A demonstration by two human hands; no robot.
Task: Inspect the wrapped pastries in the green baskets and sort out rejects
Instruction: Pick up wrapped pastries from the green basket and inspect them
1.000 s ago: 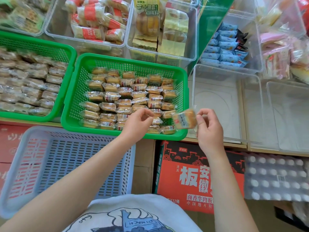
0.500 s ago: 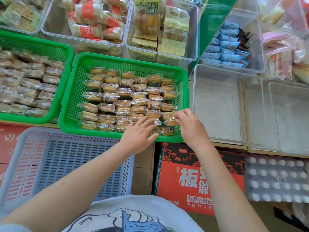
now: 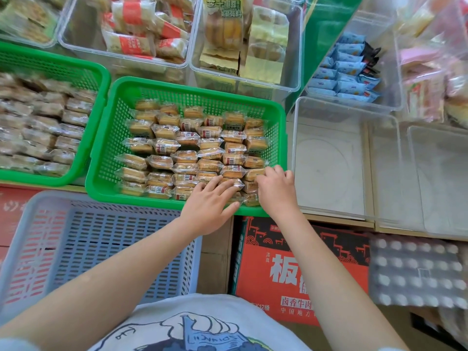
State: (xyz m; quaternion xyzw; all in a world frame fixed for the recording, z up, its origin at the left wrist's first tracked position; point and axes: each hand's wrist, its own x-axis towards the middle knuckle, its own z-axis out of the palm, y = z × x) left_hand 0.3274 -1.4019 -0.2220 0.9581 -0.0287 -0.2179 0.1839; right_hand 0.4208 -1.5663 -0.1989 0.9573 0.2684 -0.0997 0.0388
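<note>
I see both hands down in the near right corner of the middle green basket [image 3: 106, 138]. My left hand [image 3: 210, 206] lies flat across the front rows of wrapped pastries [image 3: 187, 150], its fingers [image 3: 222, 188] straight and a little spread, resting on the wrappers and gripping nothing. My right hand [image 3: 277, 191] sits just beside it at the basket's right wall, knuckles up, fingers curled down among the packets by that wall; they seem to close on a wrapped pastry there, but the back of the hand hides the tips, so I cannot tell whether they hold one.

The pastries fill this basket in rough rows, golden cakes in clear wrap, some showing a barcode label. A second green basket [image 3: 76, 69] stands touching it on the left, also packed with wrapped pastries, though that side is blurred.

Just right of the middle basket stands a clear bin [image 3: 298, 158]. Behind the baskets more clear bins hold red-banded packets [image 3: 131, 24] and yellow-wrapped cakes [image 3: 222, 26], and further right blue packets [image 3: 344, 72]. Below the basket's front edge are a pale blue crate [image 3: 106, 239] on the left and a red carton [image 3: 298, 269] with Chinese print on the right.
</note>
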